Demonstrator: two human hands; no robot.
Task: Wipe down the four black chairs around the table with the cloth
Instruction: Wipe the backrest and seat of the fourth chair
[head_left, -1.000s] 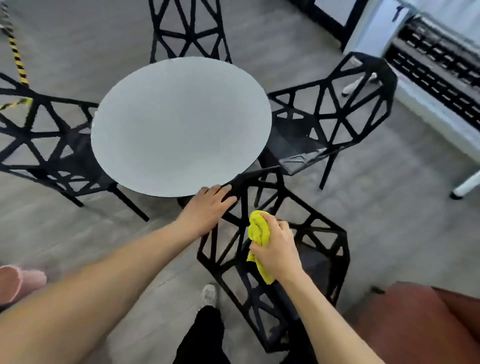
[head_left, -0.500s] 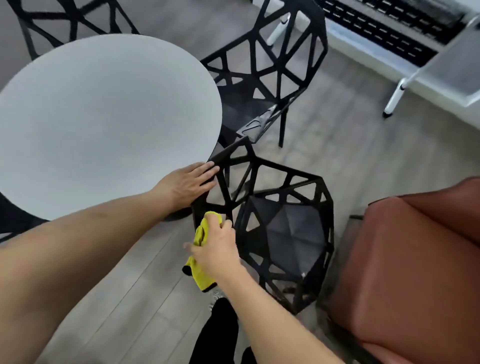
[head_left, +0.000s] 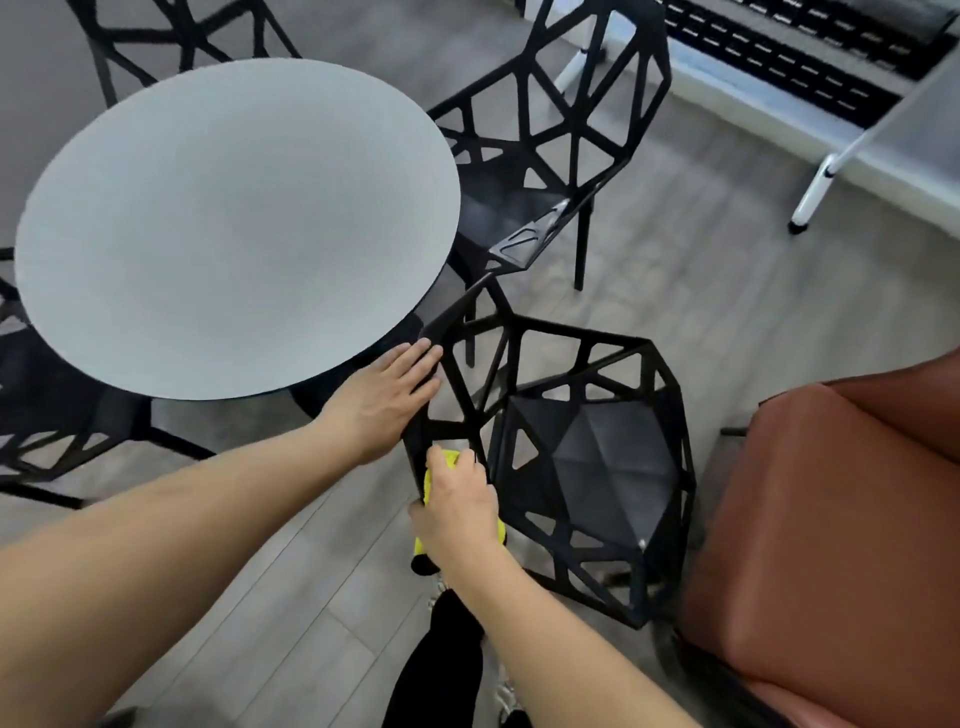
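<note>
We count four black chairs round the one round table (head_left: 234, 218): one at nine o'clock (head_left: 47, 410), one at twelve (head_left: 171, 36), one at two (head_left: 561, 130), and the nearest chair (head_left: 582, 447) at four o'clock. Our left hand (head_left: 387, 397) lies flat, fingers straight, on that chair's back frame. Just below it our right hand (head_left: 457, 512) clenches the single yellow cloth (head_left: 441, 467) (mostly hidden) against the same frame. A brown seat (head_left: 831, 545) stands rightmost.
</note>
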